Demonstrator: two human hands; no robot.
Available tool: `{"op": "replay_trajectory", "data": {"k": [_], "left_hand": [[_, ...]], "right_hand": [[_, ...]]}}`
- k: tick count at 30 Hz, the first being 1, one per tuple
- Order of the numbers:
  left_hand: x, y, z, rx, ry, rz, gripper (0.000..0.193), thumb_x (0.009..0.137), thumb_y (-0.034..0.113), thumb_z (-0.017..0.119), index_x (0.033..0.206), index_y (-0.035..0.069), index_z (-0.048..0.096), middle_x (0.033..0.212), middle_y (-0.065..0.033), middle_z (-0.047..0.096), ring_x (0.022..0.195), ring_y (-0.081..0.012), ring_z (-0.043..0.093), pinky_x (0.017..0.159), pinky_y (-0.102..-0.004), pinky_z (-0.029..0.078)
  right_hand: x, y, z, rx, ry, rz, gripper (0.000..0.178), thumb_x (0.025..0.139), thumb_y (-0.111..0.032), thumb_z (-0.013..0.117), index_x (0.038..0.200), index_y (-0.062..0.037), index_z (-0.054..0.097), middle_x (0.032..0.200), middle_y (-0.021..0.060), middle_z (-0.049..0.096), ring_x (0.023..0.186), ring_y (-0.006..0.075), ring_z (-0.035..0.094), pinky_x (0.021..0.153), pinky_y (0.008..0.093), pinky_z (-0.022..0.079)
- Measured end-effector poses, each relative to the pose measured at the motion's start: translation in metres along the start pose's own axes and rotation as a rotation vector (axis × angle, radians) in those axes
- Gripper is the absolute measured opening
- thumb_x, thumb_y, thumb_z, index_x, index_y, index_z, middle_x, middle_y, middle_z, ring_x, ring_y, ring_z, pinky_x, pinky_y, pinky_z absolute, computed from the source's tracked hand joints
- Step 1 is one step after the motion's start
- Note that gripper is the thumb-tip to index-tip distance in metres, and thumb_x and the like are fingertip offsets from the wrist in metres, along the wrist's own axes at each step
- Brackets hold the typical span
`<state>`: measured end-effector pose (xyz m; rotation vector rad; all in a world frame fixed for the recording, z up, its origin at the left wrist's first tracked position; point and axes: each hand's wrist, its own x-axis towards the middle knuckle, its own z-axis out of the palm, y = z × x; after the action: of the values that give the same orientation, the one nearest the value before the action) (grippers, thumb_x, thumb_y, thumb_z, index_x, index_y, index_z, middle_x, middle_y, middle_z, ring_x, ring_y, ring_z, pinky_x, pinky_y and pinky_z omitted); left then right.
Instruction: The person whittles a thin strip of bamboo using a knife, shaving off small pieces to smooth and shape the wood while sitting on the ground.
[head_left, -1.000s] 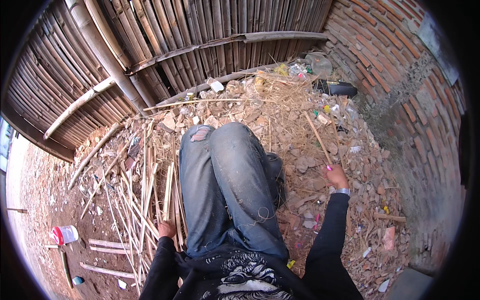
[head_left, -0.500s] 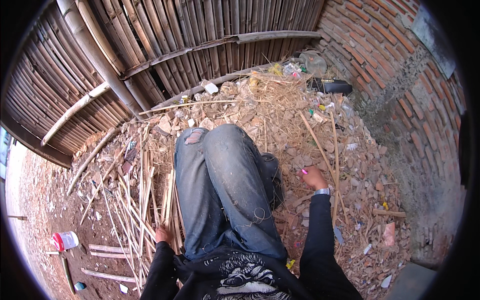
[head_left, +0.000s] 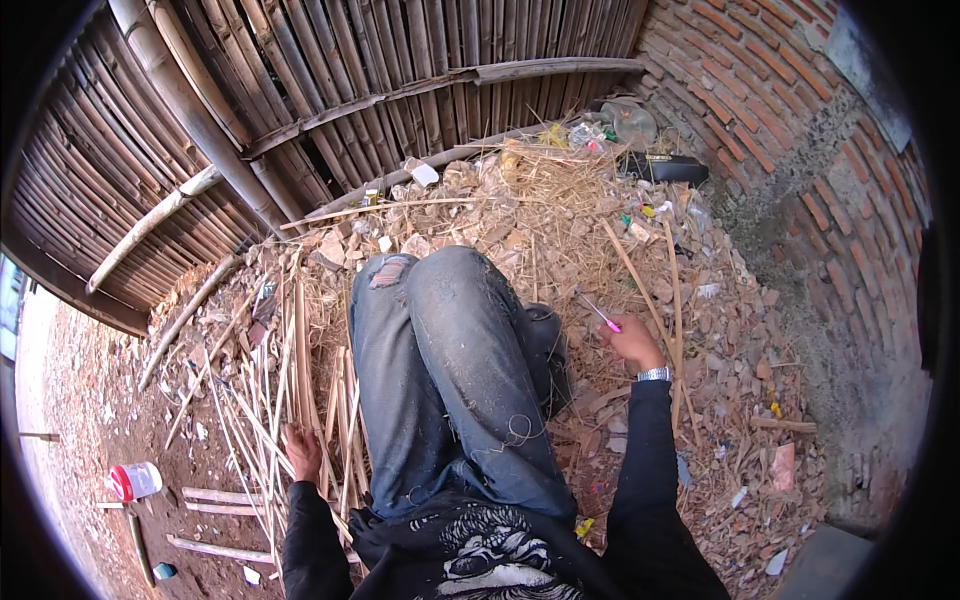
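Bamboo strips [head_left: 302, 350] lie heaped and crossing one another on the person's left, close beside the torn jeans [head_left: 470, 340], and the left hand [head_left: 303, 455] is over them; whether its fingers close on any strip I cannot tell. On the other side, the right hand [head_left: 632, 343] has its fingers wrapped round a pink-handled tool [head_left: 613, 326], whose thin shaft points up and leftward, toward the jeans. Because of that aim, a careless swing across the lap could, I judge, jab through the cloth. Another risk is the strips themselves: rough split edges could drive a splinter into the bare palm if one were dragged quickly. As they overlap, pulling one might shift its neighbours and tangle the heap. Two loose strips [head_left: 677, 340] lie near the right hand, where the dark sleeve [head_left: 645, 440] could snag on them. Beneath, the rubble [head_left: 720, 400] is uneven, so a dropped tool could slip between its pieces and be lost
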<state>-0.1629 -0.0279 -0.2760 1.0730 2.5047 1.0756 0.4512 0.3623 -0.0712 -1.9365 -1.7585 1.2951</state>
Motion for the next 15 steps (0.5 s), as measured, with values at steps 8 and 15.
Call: {"op": "replay_trajectory", "data": {"k": [8,15], "left_hand": [[0.124,0.219,-0.039,-0.639,0.033,0.140,0.041,0.106,0.019,0.062,0.144,0.005,0.058,0.079,0.0002,0.066,0.062,-0.0046,0.054,0.056,-0.0214,0.045],[0.123,0.425,-0.070,-0.563,-0.326,0.259,0.040,0.107,0.023,0.060,0.143,0.005,0.060,0.073,0.0003,0.066,0.052,-0.0027,0.048,0.047,-0.0211,0.040]], "right_hand": [[-0.002,-0.066,0.006,0.214,0.253,-0.461,0.023,0.101,-0.021,0.064,0.109,-0.0003,0.072,0.082,0.0050,0.073,0.075,0.0125,0.071,0.053,0.0270,0.053],[-0.043,-0.159,0.029,0.596,0.313,-0.652,0.022,0.099,-0.020,0.069,0.112,-0.0017,0.071,0.095,0.0055,0.074,0.079,0.0103,0.070,0.054,0.0226,0.054]]}}
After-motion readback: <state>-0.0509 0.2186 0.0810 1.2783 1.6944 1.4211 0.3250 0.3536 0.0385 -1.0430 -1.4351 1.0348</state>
